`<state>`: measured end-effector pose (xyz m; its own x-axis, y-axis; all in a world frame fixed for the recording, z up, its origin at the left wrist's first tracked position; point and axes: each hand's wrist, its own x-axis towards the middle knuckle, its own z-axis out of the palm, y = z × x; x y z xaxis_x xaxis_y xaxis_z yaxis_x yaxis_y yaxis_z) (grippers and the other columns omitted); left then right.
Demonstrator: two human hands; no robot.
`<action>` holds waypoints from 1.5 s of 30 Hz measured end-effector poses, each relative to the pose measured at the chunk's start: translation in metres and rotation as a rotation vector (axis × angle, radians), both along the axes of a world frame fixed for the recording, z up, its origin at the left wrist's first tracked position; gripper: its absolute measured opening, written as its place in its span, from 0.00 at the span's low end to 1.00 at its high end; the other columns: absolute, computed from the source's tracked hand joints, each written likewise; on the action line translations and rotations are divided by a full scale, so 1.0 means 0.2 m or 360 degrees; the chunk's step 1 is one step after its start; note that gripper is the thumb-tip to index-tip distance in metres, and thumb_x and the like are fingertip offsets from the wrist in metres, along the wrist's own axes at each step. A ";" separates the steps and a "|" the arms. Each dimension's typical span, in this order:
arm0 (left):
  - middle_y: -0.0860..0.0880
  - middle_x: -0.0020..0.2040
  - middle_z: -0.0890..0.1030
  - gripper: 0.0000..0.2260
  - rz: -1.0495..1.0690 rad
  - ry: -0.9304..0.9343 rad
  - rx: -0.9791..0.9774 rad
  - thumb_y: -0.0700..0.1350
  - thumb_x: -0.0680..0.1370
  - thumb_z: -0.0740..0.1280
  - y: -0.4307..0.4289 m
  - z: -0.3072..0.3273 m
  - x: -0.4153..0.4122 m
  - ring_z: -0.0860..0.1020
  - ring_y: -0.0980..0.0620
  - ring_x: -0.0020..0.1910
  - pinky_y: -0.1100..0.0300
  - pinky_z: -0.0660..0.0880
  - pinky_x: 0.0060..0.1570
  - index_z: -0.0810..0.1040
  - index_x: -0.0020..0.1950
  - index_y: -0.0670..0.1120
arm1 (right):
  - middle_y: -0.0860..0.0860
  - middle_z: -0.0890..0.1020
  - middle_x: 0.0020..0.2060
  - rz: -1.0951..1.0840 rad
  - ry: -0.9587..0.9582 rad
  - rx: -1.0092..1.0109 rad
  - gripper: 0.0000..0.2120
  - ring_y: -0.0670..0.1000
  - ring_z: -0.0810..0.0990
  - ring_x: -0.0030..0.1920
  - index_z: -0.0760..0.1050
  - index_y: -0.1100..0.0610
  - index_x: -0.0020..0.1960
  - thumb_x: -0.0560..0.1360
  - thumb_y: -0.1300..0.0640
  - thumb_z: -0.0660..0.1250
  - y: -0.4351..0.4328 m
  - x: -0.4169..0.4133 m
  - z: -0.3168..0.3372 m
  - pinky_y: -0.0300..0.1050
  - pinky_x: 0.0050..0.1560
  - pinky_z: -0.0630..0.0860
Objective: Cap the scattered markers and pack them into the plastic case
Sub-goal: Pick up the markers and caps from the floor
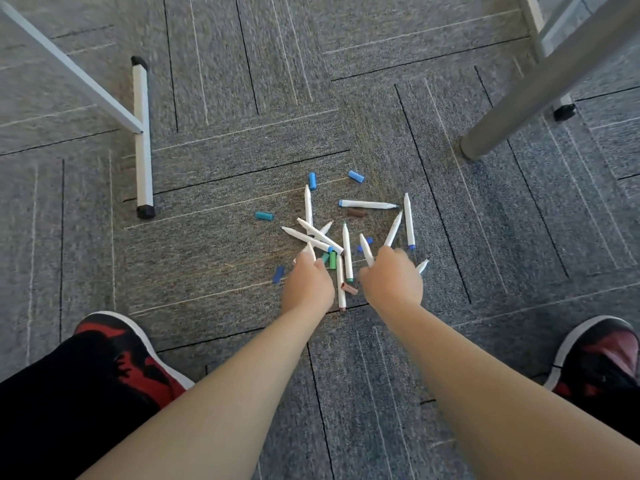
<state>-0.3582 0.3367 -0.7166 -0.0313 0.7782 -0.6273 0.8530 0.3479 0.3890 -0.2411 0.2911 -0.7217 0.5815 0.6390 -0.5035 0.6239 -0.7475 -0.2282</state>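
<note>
Several white uncapped markers (367, 204) lie scattered on the grey carpet, with loose caps among them: blue caps (312, 181), a teal cap (264, 216), a brown cap (356, 213) and a green cap (332, 260). My left hand (306, 284) reaches into the pile and holds a white marker (309, 249) whose end sticks out past its fingers. My right hand (393, 280) grips several white markers (393, 230) that fan out above its knuckles. No plastic case shows in the view.
A white frame foot with black end caps (143, 140) lies at the left. A thick grey table leg (540, 91) slants in at the upper right. My two red and black shoes (128, 355) (602, 358) flank my arms.
</note>
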 end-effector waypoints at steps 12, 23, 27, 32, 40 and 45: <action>0.49 0.38 0.73 0.13 -0.0072 -0.0241 -0.0006 0.50 0.84 0.52 0.09 0.01 0.12 0.71 0.50 0.32 0.57 0.64 0.32 0.73 0.58 0.46 | 0.57 0.81 0.44 -0.0931 0.0405 0.0122 0.13 0.55 0.78 0.36 0.74 0.65 0.57 0.78 0.56 0.66 -0.17 0.23 -0.09 0.44 0.30 0.70; 0.47 0.39 0.72 0.12 -0.0197 -0.0116 0.0014 0.44 0.83 0.54 0.17 0.04 0.11 0.69 0.51 0.31 0.57 0.59 0.28 0.75 0.55 0.40 | 0.52 0.77 0.35 -0.1179 0.0414 0.0001 0.10 0.51 0.77 0.34 0.72 0.61 0.51 0.79 0.53 0.63 -0.18 0.22 -0.11 0.47 0.37 0.74; 0.49 0.38 0.71 0.12 -0.0064 -0.0070 -0.0002 0.42 0.82 0.55 0.24 0.06 0.11 0.69 0.52 0.31 0.58 0.60 0.27 0.76 0.57 0.40 | 0.51 0.77 0.38 -0.0957 0.0174 0.0131 0.10 0.51 0.77 0.36 0.70 0.58 0.54 0.79 0.53 0.62 -0.15 0.21 -0.02 0.46 0.36 0.71; 0.47 0.43 0.74 0.10 0.0021 -0.0072 -0.0023 0.40 0.81 0.57 0.34 0.05 0.08 0.73 0.50 0.35 0.58 0.65 0.29 0.75 0.57 0.41 | 0.49 0.78 0.35 -0.0379 0.0222 0.0310 0.03 0.48 0.74 0.31 0.70 0.52 0.47 0.79 0.54 0.61 0.04 0.15 0.06 0.43 0.32 0.71; 0.39 0.53 0.79 0.10 0.0227 0.0053 -0.0085 0.39 0.79 0.61 0.46 -0.02 0.01 0.79 0.39 0.51 0.52 0.74 0.43 0.76 0.57 0.37 | 0.50 0.74 0.40 0.0374 0.0313 0.0084 0.05 0.55 0.76 0.43 0.67 0.55 0.48 0.82 0.56 0.61 0.39 -0.03 -0.03 0.46 0.37 0.70; 0.44 0.41 0.79 0.10 0.0308 0.0035 -0.0212 0.42 0.78 0.67 0.51 -0.07 -0.03 0.78 0.45 0.37 0.58 0.70 0.31 0.77 0.55 0.37 | 0.52 0.74 0.44 0.0589 0.0135 -0.0127 0.07 0.53 0.78 0.47 0.75 0.58 0.56 0.79 0.60 0.63 0.46 -0.07 -0.09 0.47 0.41 0.73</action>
<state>-0.3649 0.4383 -0.7311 -0.1868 0.6665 -0.7217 0.7732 0.5530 0.3105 -0.2559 0.3823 -0.7406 0.2734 0.7546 -0.5965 0.8361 -0.4930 -0.2405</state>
